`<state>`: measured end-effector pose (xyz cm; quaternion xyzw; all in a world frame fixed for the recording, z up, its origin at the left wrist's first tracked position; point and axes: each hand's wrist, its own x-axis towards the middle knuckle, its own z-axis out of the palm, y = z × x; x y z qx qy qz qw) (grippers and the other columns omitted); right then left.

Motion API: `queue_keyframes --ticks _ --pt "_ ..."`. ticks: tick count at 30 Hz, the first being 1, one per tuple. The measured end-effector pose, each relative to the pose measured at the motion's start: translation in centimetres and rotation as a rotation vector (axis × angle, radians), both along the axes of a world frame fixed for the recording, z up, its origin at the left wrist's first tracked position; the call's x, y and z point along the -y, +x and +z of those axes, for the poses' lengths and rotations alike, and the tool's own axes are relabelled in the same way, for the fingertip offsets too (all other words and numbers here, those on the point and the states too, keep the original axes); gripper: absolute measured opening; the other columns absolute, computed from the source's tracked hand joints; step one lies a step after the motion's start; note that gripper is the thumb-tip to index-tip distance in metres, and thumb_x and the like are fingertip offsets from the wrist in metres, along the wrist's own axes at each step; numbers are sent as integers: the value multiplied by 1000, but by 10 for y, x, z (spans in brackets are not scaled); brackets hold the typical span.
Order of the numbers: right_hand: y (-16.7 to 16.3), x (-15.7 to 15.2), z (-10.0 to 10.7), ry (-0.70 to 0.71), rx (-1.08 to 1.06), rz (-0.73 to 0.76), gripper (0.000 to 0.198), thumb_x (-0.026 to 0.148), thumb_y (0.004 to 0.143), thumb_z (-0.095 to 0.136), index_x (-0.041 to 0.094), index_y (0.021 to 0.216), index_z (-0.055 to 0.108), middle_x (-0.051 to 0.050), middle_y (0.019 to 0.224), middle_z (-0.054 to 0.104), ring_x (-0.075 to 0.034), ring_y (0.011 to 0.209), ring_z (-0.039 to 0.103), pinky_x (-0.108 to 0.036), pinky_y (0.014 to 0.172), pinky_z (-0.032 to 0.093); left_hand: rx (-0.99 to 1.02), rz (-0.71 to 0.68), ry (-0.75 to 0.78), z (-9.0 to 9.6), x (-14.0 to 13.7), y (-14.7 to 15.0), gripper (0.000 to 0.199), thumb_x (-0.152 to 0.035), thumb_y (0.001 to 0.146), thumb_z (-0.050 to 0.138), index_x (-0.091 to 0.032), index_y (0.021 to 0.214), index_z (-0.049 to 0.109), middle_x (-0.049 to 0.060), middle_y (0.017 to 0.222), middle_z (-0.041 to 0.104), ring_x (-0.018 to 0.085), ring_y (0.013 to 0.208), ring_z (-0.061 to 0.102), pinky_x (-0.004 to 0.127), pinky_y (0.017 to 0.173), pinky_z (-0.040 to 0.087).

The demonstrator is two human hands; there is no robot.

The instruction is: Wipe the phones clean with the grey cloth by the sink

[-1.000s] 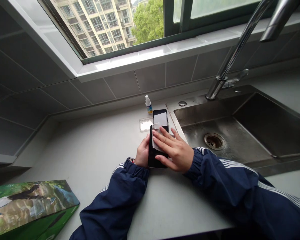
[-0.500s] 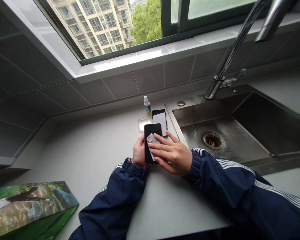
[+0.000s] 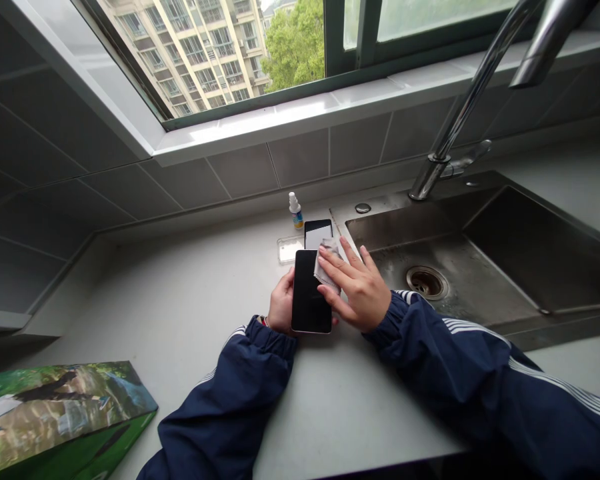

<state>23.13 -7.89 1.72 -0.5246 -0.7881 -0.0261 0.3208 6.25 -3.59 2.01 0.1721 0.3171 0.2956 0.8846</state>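
the left hand [image 3: 281, 301] was clamped around a black, rectangular smartphone with rounded corners and a thin pale rim [image 3: 306, 297], gripping its left edge while fingertips showed past the lower right edge. the right hand [image 3: 363, 290] was opened flat, fingers spread, with its fingertips on a small, pale grey cloth with a zigzag edge [image 3: 329, 275]. that cloth lay across the phone's upper right edge, partly beyond it, and most of the dark screen was uncovered. the phone was in front of the person, over the counter [image 3: 195, 293]; whether its underside touched the surface was hard to tell from this angle. both arms wore navy blue sleeves with white stripes [image 3: 230, 393].

just beyond the phone, and partly hidden by it, lay a black-bordered, flat rectangular device with a whitish face [image 3: 319, 235]. beside that, to the left, was a clear, transparent phone case [image 3: 286, 251], and behind them stood a small white spray bottle with a blue and yellow label [image 3: 296, 212]. to the right was a brushed stainless steel sink [image 3: 510, 303] with a tall, shiny chrome faucet [image 3: 433, 175]. a green box with a printed outdoor picture [image 3: 70, 413] sat at the near left.
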Motion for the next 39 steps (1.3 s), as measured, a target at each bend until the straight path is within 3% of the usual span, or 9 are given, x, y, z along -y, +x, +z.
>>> queue_keyframes --ticks 4,8,14,17,23,33,35,39 --pt "-3 3 0 -25 9 47 56 40 97 53 15 147 49 -10 156 43 -37 153 21 -65 120 21 6 169 71 -2 0 4 46 -40 101 37 -16 122 71 10 109 76 30 113 68 45 104 51" --pt "-1 2 0 -6 -1 25 54 40 98 53 17 147 50 -8 156 45 -37 154 17 -65 121 16 9 161 106 -3 2 7 43 -37 100 40 -16 119 73 9 111 76 31 123 63 43 109 47" --pt "0 1 3 -43 24 40 60 42 99 50 13 151 43 -9 160 36 -36 155 10 -65 122 14 -147 245 214 16 10 14 32 -15 95 45 -15 99 78 4 110 77 24 134 54 32 118 38" --pt "-1 2 5 -64 31 79 62 41 98 50 12 152 41 -9 161 34 -36 155 7 -65 122 13 -255 268 344 18 12 16 31 -14 93 47 -14 104 77 5 119 74 23 133 55 33 119 36" --pt "-5 5 9 -87 4 157 60 35 94 55 18 151 45 -8 158 40 -34 155 9 -66 122 10 -341 225 505 4 9 11 38 -16 96 42 -15 119 72 5 131 68 20 134 54 31 119 35" --pt "-5 4 5 -43 -8 -52 44 34 99 49 21 139 59 -1 152 49 -34 152 24 -60 121 22 -274 239 357 1 5 10 32 -27 96 49 -16 108 76 4 115 76 23 138 50 30 120 34" --pt "-3 3 5 -27 -19 -77 40 33 99 50 21 135 63 -1 149 53 -33 151 29 -58 120 26 -216 172 314 -4 4 6 36 -36 97 48 -17 110 76 4 112 76 27 133 55 34 117 38" --pt "1 0 6 5 -49 -107 33 30 97 52 22 124 70 0 140 61 -32 145 40 -55 116 35 -41 -112 178 -12 1 -3 57 -56 97 36 -16 109 76 12 101 77 35 113 67 49 105 49"
